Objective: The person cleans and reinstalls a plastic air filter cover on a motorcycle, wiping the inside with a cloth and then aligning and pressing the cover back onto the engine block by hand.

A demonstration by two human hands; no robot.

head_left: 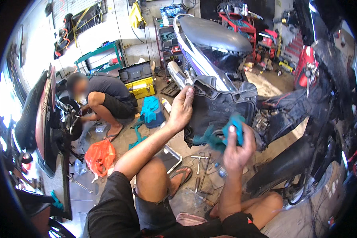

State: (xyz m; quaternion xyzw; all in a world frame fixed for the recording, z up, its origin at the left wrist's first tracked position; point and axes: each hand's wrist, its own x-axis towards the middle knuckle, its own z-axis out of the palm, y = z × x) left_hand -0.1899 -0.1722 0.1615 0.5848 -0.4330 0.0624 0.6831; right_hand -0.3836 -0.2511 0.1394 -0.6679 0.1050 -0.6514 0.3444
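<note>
My left hand [181,110] grips the left edge of a black plastic housing [220,104], thumb on top, holding it up and tilted in front of me. The housing looks like a motorcycle air box half, with a raised rim and molded openings along its upper edge. In my right hand [239,148] is a bunched teal rag [234,129], pressed between thumb and fingers against or just over the housing's lower right part. The rag's loose end is smeared by motion. Whether it touches the surface there I cannot tell.
A partly stripped motorcycle with a dark seat [212,33] stands ahead and right. On the floor lie hand tools [198,184], a tray [172,158] and an orange plastic bag [100,156]. A co-worker [107,93] squats at another motorcycle [43,119] on the left, near a yellow toolbox [142,88].
</note>
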